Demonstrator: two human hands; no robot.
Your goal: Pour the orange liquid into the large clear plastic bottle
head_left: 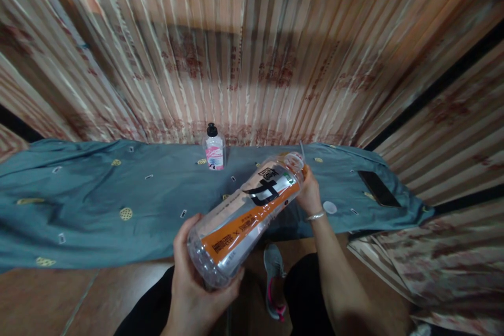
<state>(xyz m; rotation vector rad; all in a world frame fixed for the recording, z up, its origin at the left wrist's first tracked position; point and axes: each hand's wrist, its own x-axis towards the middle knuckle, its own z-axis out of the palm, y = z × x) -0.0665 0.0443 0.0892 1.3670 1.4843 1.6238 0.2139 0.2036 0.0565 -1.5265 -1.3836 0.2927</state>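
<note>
My left hand (pixel 192 283) is wrapped round the base of a large clear plastic bottle (pixel 244 215) with an orange and black label, held tilted with its open mouth pointing away and to the right. My right hand (pixel 309 194) is closed at the bottle's neck and pinches a thin stick-like thing (pixel 302 149) that pokes up beside the mouth. A white bottle cap (pixel 329 207) lies on the blue cloth just right of my right wrist, which wears a bracelet.
A blue patterned cloth (pixel 98 199) covers a low surface across the view. A small pump bottle (pixel 214 148) with a pink label stands at its back. A black phone (pixel 378 188) lies at the right end. Striped curtains hang behind. My shoe (pixel 274 281) rests on the brown floor.
</note>
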